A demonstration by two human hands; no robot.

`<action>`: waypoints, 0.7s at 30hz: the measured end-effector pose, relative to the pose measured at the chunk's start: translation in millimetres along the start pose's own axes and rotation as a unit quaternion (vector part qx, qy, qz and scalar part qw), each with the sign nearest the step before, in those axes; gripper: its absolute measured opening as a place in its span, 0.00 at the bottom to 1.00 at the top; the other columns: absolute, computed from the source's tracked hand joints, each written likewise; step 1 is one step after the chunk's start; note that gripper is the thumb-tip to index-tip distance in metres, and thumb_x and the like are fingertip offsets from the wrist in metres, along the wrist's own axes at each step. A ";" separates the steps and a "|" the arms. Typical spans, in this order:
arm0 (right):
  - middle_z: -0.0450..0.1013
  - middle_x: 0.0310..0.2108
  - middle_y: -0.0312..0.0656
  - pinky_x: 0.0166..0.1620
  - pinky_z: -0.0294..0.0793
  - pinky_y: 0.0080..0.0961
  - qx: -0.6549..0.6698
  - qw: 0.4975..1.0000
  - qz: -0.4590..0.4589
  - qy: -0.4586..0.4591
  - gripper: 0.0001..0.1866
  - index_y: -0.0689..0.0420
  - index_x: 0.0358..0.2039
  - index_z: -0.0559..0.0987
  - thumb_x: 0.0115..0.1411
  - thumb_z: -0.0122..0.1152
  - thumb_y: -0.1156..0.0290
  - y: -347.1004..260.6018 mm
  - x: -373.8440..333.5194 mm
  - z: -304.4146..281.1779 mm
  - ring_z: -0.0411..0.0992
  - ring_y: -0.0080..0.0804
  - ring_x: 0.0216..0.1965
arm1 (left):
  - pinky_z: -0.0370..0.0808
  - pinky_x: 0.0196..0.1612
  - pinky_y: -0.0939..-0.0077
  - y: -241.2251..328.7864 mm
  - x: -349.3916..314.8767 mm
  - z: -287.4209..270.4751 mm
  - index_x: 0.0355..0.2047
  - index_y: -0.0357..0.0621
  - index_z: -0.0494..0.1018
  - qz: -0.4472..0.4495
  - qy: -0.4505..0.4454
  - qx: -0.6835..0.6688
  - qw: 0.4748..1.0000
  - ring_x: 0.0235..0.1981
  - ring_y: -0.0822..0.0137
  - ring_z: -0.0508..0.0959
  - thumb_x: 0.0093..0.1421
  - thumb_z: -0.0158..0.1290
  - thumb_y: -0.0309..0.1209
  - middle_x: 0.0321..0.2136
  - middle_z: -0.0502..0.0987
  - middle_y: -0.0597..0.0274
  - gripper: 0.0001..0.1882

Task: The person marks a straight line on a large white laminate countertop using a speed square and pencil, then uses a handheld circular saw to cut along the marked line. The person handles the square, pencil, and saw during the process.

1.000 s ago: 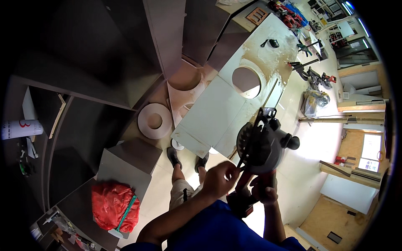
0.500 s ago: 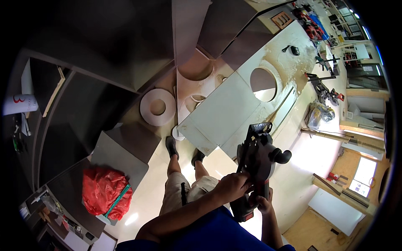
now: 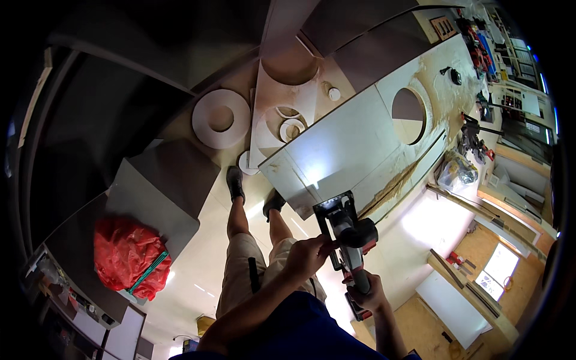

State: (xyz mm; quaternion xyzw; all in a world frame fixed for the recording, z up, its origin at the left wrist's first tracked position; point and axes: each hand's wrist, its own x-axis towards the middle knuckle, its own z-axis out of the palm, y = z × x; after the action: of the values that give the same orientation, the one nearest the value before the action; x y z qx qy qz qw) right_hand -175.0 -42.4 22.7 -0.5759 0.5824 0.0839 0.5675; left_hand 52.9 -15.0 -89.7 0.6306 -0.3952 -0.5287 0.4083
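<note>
Standing at the near edge of the white panel (image 3: 348, 156), the person is readying a cordless circular saw (image 3: 348, 237), right hand (image 3: 366, 294) closing around its rear handle and left hand (image 3: 307, 255) pinching its baseplate, so lining up likely comes next.

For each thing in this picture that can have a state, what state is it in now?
Power saw: held in both hands, near the panel's edge.
Left hand: on the saw's base plate.
Right hand: closed around the saw's handle.
White panel: lying flat, round hole cut through.
Red bag: crumpled, full.
White ring: lying flat.
</note>
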 end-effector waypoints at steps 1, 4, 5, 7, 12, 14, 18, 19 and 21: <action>0.81 0.30 0.42 0.38 0.80 0.28 -0.007 1.000 0.001 -0.002 0.17 0.61 0.43 0.81 0.51 0.65 0.77 0.0 3.2 -0.3 0.79 0.30 0.30 | 0.78 0.28 0.72 0.6 1.9 -6.6 0.38 0.42 0.82 0.002 -0.003 -0.012 1.000 0.24 0.62 0.84 0.63 0.64 0.30 0.25 0.83 0.56 0.06; 0.82 0.34 0.43 0.40 0.80 0.29 -0.031 0.999 0.008 -0.013 0.16 0.61 0.42 0.81 0.50 0.63 0.80 -2.7 13.5 -1.8 0.81 0.34 0.33 | 0.79 0.29 0.73 -26.4 2.8 -4.1 0.38 0.41 0.81 0.003 -0.002 -0.024 1.000 0.25 0.65 0.84 0.63 0.63 0.27 0.26 0.83 0.57 0.05; 0.82 0.34 0.44 0.40 0.80 0.29 -0.043 0.999 0.004 -0.013 0.16 0.61 0.42 0.81 0.50 0.62 0.80 -7.4 15.3 -0.8 0.81 0.35 0.33 | 0.79 0.29 0.73 -33.5 0.6 -3.4 0.39 0.41 0.81 -0.031 0.005 -0.027 0.999 0.25 0.66 0.84 0.63 0.63 0.26 0.26 0.84 0.57 0.05; 0.82 0.34 0.45 0.41 0.80 0.29 -0.066 0.998 -0.004 -0.004 0.16 0.61 0.42 0.81 0.49 0.62 0.81 -15.0 19.5 0.2 0.82 0.37 0.33 | 0.79 0.28 0.74 -35.6 6.3 -8.1 0.39 0.40 0.81 -0.095 0.014 -0.033 0.995 0.26 0.68 0.84 0.63 0.62 0.25 0.26 0.84 0.58 0.04; 0.81 0.33 0.47 0.41 0.80 0.30 -0.100 0.995 -0.019 0.011 0.16 0.60 0.40 0.82 0.49 0.62 0.81 4.0 33.0 -4.4 0.82 0.40 0.33 | 0.80 0.30 0.77 -48.7 16.1 -6.1 0.45 0.45 0.81 -0.122 -0.024 -0.098 0.987 0.29 0.71 0.86 0.65 0.60 0.28 0.31 0.87 0.61 0.08; 0.81 0.32 0.47 0.41 0.80 0.30 -0.098 0.995 -0.003 0.013 0.15 0.59 0.39 0.82 0.48 0.62 0.80 5.4 35.8 -9.9 0.82 0.40 0.33 | 0.80 0.31 0.78 -44.1 23.9 -5.0 0.44 0.45 0.82 -0.153 -0.043 -0.097 0.983 0.29 0.72 0.86 0.66 0.59 0.27 0.31 0.87 0.61 0.08; 0.81 0.32 0.46 0.41 0.80 0.30 -0.098 0.995 0.014 0.006 0.15 0.59 0.39 0.82 0.48 0.61 0.80 0.6 43.3 -21.5 0.82 0.41 0.33 | 0.80 0.31 0.78 -42.4 29.5 2.9 0.42 0.44 0.82 -0.160 -0.043 -0.076 0.983 0.29 0.74 0.86 0.66 0.59 0.27 0.31 0.87 0.62 0.06; 0.81 0.31 0.46 0.40 0.80 0.29 -0.101 0.995 0.015 0.002 0.15 0.59 0.38 0.82 0.48 0.61 0.79 -0.8 45.7 -24.2 0.82 0.41 0.33 | 0.80 0.30 0.78 -43.1 29.6 3.9 0.42 0.44 0.82 -0.157 -0.036 -0.070 0.984 0.29 0.74 0.86 0.66 0.59 0.27 0.31 0.87 0.62 0.06; 0.81 0.31 0.46 0.40 0.80 0.29 -0.101 0.995 0.014 0.000 0.14 0.59 0.38 0.82 0.48 0.61 0.79 -2.5 49.4 -27.8 0.82 0.41 0.32 | 0.79 0.30 0.77 -44.0 29.5 5.0 0.41 0.45 0.83 -0.150 -0.029 -0.064 0.986 0.29 0.73 0.86 0.66 0.60 0.28 0.31 0.87 0.62 0.06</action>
State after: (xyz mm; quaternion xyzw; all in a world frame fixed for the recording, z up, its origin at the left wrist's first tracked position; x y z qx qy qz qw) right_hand -173.5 -92.6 -3.8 -0.6225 0.5788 0.1504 0.5049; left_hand 54.7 -27.3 -141.5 0.6398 -0.2733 -0.6263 0.3517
